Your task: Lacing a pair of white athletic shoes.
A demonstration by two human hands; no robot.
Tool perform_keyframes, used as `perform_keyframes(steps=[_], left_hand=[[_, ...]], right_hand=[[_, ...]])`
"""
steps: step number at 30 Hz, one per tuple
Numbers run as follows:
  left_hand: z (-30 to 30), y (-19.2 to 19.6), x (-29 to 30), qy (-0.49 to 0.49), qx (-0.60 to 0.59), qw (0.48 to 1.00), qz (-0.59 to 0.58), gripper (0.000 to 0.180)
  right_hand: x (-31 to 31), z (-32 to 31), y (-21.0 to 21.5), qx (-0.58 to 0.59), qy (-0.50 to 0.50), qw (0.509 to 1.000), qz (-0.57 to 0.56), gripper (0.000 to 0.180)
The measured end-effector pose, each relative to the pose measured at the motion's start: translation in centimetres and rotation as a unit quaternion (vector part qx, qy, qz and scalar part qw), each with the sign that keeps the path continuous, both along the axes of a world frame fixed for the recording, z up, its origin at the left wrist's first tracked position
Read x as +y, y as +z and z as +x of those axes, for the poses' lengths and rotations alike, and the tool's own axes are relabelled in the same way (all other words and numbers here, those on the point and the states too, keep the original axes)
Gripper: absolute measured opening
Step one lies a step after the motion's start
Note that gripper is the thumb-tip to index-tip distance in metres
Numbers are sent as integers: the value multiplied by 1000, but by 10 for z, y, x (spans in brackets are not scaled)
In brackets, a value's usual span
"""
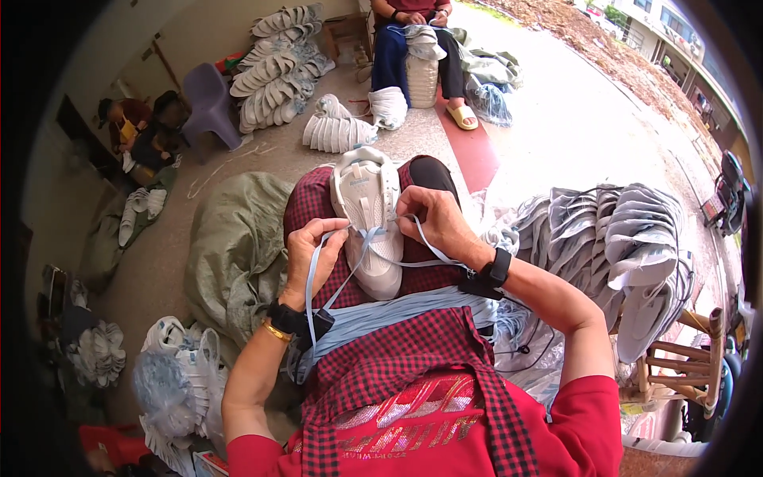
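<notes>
A white sneaker (380,274) rests on my lap between my knees, its toe pointing toward me. A light blue shoelace (369,234) crosses over its front, with the two ends spread to either side. At the shoe's left edge, my left hand (312,253) pinches one end of the lace, and a length hangs down past my wrist. My right hand (442,225) is at the opposite edge, fingers closed on the other part of the lace, which loops toward my right wrist. Across my lap below the toe lies a bundle of light blue laces (389,318).
Stacked white shoe uppers (648,230) stand at my right, above a wooden stool (683,370). A green sack (234,238) and bagged shoes (171,381) sit at my left. Farther off are a purple chair (208,99), more uppers (282,75) and a seated person (409,44).
</notes>
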State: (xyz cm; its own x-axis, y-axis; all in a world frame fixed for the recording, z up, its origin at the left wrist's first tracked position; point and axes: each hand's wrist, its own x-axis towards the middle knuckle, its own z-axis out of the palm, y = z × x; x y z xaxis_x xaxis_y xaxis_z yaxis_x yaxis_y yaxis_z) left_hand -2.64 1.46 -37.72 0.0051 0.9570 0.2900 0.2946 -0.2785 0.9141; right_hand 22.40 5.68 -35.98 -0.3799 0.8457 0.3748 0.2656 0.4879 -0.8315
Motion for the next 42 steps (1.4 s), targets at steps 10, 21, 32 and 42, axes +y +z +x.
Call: perform_keyframes(steps=[10, 21, 32, 42], left_hand=[[-6, -1, -3, 52, 36, 998, 8, 9], [2, -2, -3, 82, 32, 996, 34, 15], [8, -14, 13, 52, 4, 996, 65, 14], [-8, 46, 21, -104, 413, 856, 292, 44]], right_hand=[[1, -19, 5, -59, -18, 992, 114, 18], [7, -30, 4, -130, -74, 989, -15, 20], [17, -23, 8, -26, 14, 996, -83, 9], [36, -21, 45, -353, 104, 832, 415, 29]])
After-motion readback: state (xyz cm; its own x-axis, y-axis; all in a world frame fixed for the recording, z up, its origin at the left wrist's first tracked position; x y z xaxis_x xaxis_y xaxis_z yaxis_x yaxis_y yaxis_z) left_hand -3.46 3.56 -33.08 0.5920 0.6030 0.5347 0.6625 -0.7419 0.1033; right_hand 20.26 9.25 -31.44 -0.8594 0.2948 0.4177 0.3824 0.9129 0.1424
